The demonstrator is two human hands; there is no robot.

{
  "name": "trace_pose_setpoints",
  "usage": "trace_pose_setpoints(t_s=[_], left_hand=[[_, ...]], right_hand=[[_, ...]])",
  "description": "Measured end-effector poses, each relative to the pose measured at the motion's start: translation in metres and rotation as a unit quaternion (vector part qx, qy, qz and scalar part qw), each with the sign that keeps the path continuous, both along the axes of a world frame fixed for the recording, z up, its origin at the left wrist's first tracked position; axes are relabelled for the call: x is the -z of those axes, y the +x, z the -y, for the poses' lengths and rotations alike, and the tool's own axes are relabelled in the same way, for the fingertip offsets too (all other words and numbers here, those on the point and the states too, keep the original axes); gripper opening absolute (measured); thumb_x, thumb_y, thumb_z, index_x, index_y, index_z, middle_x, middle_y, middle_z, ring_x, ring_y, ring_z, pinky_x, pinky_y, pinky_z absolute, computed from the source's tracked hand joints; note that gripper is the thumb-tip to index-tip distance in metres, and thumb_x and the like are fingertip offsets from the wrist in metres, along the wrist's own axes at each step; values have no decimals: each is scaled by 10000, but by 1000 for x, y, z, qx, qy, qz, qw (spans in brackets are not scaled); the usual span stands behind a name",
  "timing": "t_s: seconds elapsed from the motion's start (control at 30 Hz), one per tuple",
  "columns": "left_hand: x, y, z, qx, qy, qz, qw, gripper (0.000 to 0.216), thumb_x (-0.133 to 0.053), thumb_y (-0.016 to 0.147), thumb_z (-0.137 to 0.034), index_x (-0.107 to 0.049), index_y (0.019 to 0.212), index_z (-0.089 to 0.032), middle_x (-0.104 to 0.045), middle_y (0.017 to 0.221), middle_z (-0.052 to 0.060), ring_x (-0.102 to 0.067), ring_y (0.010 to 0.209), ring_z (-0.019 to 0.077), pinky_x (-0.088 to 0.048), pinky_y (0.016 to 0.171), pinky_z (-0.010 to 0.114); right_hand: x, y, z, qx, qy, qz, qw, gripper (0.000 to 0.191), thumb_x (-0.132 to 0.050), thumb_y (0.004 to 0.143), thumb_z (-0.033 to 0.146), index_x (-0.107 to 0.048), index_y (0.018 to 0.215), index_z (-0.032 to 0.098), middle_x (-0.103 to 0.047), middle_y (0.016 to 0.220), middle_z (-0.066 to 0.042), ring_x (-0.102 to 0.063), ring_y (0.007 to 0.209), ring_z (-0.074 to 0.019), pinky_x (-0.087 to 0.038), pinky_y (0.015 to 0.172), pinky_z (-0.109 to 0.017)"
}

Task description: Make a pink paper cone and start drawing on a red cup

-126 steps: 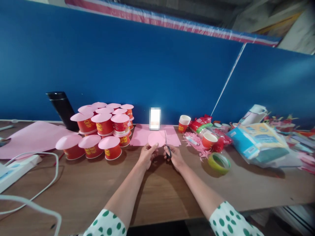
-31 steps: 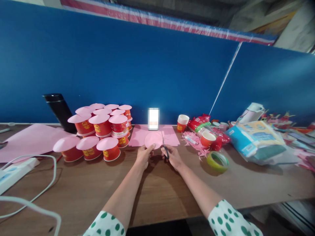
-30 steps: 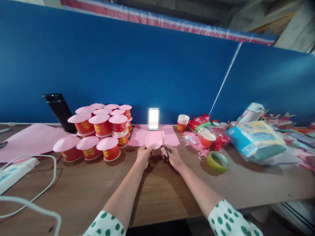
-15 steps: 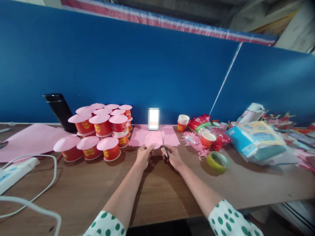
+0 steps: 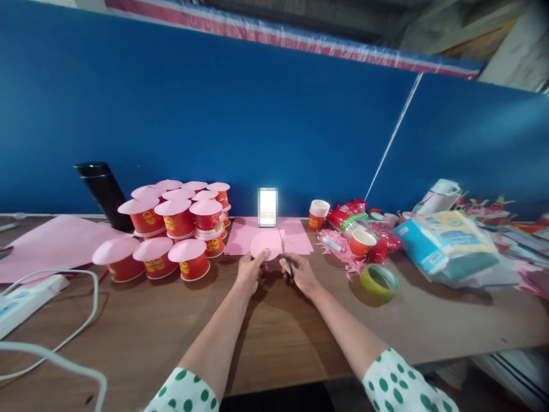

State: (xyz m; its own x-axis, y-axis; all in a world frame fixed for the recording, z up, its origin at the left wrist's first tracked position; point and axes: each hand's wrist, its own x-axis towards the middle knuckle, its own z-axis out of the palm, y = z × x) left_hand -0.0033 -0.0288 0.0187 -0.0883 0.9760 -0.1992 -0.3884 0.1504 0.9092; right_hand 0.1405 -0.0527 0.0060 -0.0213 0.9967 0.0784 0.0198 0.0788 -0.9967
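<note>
Between thumb and fingers, my left hand [image 5: 252, 271] pinches the lower edge of a round pink paper disc [image 5: 263, 244]. My right hand [image 5: 301, 276] is closed on the dark handles of a pair of scissors [image 5: 287, 260], blades pointing away from me along the disc's right edge. Whether the blades touch the paper I cannot tell. Behind the disc, pink paper sheets [image 5: 244, 236] lie flat on the wooden table [image 5: 274, 337]. A bright phone-like rectangle [image 5: 268, 207], blurred out, stands upright at the back of the sheets.
Left are stacked red paper cups [image 5: 195, 269] topped with pink discs, a black flask [image 5: 102, 194], a large pink sheet [image 5: 60, 246] and a white power strip [image 5: 32, 303]. Right are nested cups [image 5: 318, 215], a tape roll [image 5: 380, 282] and a blue-and-white package [image 5: 446, 246]. A blue partition [image 5: 274, 114] stands behind.
Almost nothing differs. The disc and my hands keep nearly the same place, with only a very slight shift of the whole view.
</note>
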Motion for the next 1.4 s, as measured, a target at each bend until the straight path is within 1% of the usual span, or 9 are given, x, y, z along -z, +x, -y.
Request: trace_pose_setpoints(t_s=[0.23,0.33,0.5,0.57,0.67,1.07,1.23,1.4], left_hand=[[0,0,1,7,5,-4,1000,383,-806,481,-379,-599,666,-115,-538,491,-22,-460,414,70,-344,403,190],[3,0,-1,13,23,5,1000,401,-812,472,-388,-603,670,-110,-537,498,-26,-444,413,58,-341,409,187],[9,0,-4,27,32,-3,999,397,-805,490,-410,-587,639,-113,-506,450,-29,-426,391,61,-293,384,187],[10,-1,-4,27,33,3,999,397,-808,486,-409,-586,630,-113,-506,450,-27,-426,391,62,-302,389,191],[10,-1,-4,21,34,8,999,402,-813,474,-403,-588,630,-109,-516,467,-23,-431,396,62,-320,396,194],[3,-1,-1,10,17,0,1000,407,-808,463,-400,-590,651,-112,-517,454,-25,-441,390,67,-310,377,185],[5,-1,-3,4,22,9,1000,408,-811,452,-395,-592,649,-112,-523,468,-25,-439,390,64,-324,380,188],[7,-1,-3,6,27,6,1000,401,-808,462,-396,-590,641,-112,-516,460,-25,-438,388,62,-301,370,182]], right_hand=[[0,0,0,-6,1,0,1000,431,-656,697,496,-647,966,159,-559,579,33,-514,468,-87,-313,388,-169],[-1,0,0,-10,-1,-3,1000,422,-656,694,499,-637,947,161,-559,587,31,-520,472,-92,-319,380,-168],[1,1,-1,-15,0,-3,1000,412,-648,705,505,-627,943,169,-560,607,25,-526,486,-94,-328,382,-164],[2,1,-1,-14,-1,-2,1000,420,-646,704,512,-629,947,169,-560,604,25,-523,484,-94,-325,380,-165],[3,2,-2,-12,0,-6,1000,434,-647,699,520,-634,955,170,-556,591,31,-515,473,-92,-330,382,-171],[0,0,0,-3,5,-4,1000,441,-648,693,521,-655,950,162,-548,562,35,-493,443,-82,-309,376,-171],[-1,-1,0,0,2,-1,1000,427,-651,692,511,-656,941,164,-539,560,35,-488,443,-82,-301,371,-169],[0,0,0,0,-3,-8,1000,444,-652,695,514,-649,964,160,-542,563,35,-489,445,-81,-301,373,-167]])
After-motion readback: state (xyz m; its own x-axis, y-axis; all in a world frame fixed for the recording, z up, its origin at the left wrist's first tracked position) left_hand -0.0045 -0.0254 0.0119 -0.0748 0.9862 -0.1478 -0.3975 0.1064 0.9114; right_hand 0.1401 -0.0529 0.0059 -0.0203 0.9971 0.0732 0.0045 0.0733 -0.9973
